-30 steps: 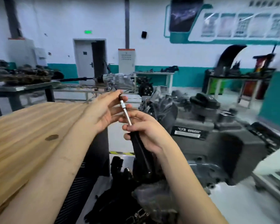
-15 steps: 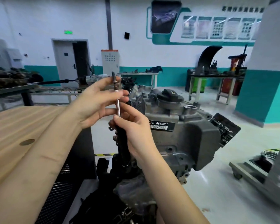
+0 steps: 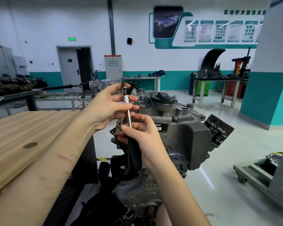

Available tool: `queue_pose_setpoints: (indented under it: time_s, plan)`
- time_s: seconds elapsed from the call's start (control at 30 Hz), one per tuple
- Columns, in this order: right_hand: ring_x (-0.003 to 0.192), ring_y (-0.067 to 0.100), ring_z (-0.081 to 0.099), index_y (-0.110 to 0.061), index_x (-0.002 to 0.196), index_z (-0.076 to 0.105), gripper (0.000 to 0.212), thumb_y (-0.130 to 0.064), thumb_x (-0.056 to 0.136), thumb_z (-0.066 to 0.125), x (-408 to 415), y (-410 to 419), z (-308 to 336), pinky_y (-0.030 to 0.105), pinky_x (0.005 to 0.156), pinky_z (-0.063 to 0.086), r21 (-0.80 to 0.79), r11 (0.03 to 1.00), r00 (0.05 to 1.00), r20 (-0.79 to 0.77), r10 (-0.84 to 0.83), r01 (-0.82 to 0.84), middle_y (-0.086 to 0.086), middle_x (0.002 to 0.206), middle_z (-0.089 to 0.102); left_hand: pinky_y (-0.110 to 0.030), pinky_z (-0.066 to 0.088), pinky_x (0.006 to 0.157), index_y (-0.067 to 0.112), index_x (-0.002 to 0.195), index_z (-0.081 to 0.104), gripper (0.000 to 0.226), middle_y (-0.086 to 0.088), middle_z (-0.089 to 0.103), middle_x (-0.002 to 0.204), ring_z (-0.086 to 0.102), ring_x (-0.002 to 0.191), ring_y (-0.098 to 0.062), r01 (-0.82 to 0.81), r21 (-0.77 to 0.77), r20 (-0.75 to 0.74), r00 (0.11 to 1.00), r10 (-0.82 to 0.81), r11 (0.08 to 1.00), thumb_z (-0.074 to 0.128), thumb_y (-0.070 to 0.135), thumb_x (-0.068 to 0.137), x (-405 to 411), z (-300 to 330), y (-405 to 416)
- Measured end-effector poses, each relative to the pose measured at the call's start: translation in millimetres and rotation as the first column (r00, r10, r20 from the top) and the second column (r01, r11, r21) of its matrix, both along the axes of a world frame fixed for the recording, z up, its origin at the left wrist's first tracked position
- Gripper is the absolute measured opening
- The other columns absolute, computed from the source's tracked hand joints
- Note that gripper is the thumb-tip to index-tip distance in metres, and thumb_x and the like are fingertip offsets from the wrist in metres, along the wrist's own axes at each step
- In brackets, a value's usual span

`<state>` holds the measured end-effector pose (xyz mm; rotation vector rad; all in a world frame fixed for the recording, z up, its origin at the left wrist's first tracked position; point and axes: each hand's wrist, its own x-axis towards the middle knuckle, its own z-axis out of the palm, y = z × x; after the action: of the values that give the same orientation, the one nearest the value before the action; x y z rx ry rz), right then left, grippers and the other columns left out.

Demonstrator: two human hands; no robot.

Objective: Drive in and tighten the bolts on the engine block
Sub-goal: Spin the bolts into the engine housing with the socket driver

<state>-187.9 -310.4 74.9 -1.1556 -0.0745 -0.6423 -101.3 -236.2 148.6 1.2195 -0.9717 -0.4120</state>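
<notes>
The grey engine block (image 3: 183, 136) stands in front of me, with a black oil cap (image 3: 163, 98) on top. My right hand (image 3: 142, 139) grips the black handle of a socket driver (image 3: 134, 154), holding it upright in front of the block. Its steel shaft rises to a small socket (image 3: 125, 100) with a dark bolt (image 3: 123, 84) standing in it, threads up. My left hand (image 3: 108, 106) pinches the socket and bolt between thumb and fingers.
A wooden bench top (image 3: 23, 136) lies at my left. A grey cart (image 3: 260, 175) stands on the floor at the right. Workbenches with parts (image 3: 219, 79) line the far wall, and a teal-and-white pillar (image 3: 271, 79) rises at the right.
My view has swung right, so the engine block now sits more central. Both hands have lifted the driver a little, still holding it with the bolt at the tip.
</notes>
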Motion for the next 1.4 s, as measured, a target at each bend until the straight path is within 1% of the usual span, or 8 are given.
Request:
queue_pose_setpoints:
  time_s: [0.13,0.33,0.43,0.57,0.77,0.9,1.03,1.4]
  plan:
    - [0.047,0.01,0.057,-0.022,0.099,0.05,0.021,-0.006,0.089,0.057,-24,1,-21,0.023,0.047,0.051,-0.21,0.977,0.989,-0.131,-0.067,0.038,0.003,0.076,0.06,-0.027,0.057,0.053,0.015,0.1,0.054,0.038,-0.006,0.07,0.078,0.07,0.063,-0.017,-0.015,-0.012,-0.106,0.994,0.013,1.0,0.049,-0.018,0.082,-3,-6,-9]
    - [0.041,0.012,0.052,-0.02,0.103,0.047,0.018,-0.008,0.091,0.053,-45,3,-25,0.02,0.039,0.042,-0.07,0.99,0.983,-0.125,-0.132,0.124,-0.005,0.061,0.062,-0.021,0.051,0.045,0.012,0.088,0.063,0.015,-0.002,0.07,0.073,0.066,0.057,-0.012,-0.126,0.102,-0.121,0.983,0.137,0.987,0.053,0.021,0.092,-3,-3,-31]
    - [0.038,0.014,0.05,-0.017,0.102,0.044,0.016,-0.008,0.092,0.052,-49,12,-22,0.019,0.037,0.039,0.162,0.986,0.995,-0.102,-0.01,0.026,0.002,0.059,0.062,-0.017,0.044,0.039,0.013,0.075,0.064,0.02,-0.003,0.063,0.074,0.054,0.054,-0.009,-0.343,0.215,0.067,0.939,0.336,0.914,0.055,0.019,0.092,4,-1,-44]
    - [0.037,0.015,0.048,-0.012,0.098,0.042,0.011,-0.008,0.092,0.05,-50,20,-17,0.018,0.035,0.037,0.411,0.909,0.996,-0.02,0.088,-0.072,0.007,0.056,0.06,-0.018,0.036,0.037,0.01,0.07,0.064,0.019,-0.01,0.062,0.075,0.041,0.046,-0.011,-0.437,0.319,0.255,0.894,0.368,0.841,0.061,0.017,0.088,6,6,-53]
    - [0.034,0.013,0.045,-0.007,0.093,0.044,0.006,-0.012,0.093,0.047,-54,18,0,0.016,0.031,0.034,0.532,0.838,0.99,0.011,0.139,-0.124,0.008,0.054,0.056,-0.02,0.03,0.043,-0.003,0.085,0.068,0.02,-0.012,0.054,0.072,0.036,0.049,-0.018,-0.505,0.477,0.558,0.806,0.196,0.719,0.062,0.016,0.083,3,27,-62]
    - [0.03,0.011,0.042,-0.008,0.1,0.042,0.011,-0.015,0.094,0.046,-56,10,7,0.013,0.029,0.032,0.553,0.821,0.982,-0.03,0.187,-0.139,0.006,0.049,0.051,-0.019,0.031,0.044,0.006,0.066,0.059,0.018,-0.009,0.047,0.066,0.036,0.051,-0.018,-0.542,0.516,0.653,0.75,0.104,0.663,0.059,0.015,0.083,2,33,-65]
    - [0.03,0.01,0.042,-0.001,0.082,0.048,0.018,-0.014,0.094,0.045,-57,4,13,0.012,0.028,0.031,0.589,0.797,0.979,-0.046,0.199,-0.134,0.007,0.053,0.052,-0.022,0.028,0.047,0.007,0.069,0.063,0.015,-0.01,0.045,0.07,0.032,0.052,-0.016,-0.495,0.518,0.637,0.767,0.071,0.697,0.06,0.013,0.082,11,31,-62]
    - [0.029,0.009,0.042,-0.002,0.079,0.047,0.022,-0.017,0.096,0.043,-44,-9,26,0.012,0.027,0.03,0.633,0.764,0.969,-0.086,0.232,-0.127,0.007,0.053,0.051,-0.017,0.036,0.04,0.012,0.067,0.063,0.017,-0.001,0.049,0.062,0.043,0.054,-0.011,-0.434,0.458,0.516,0.84,0.165,0.776,0.062,0.018,0.083,32,21,-68]
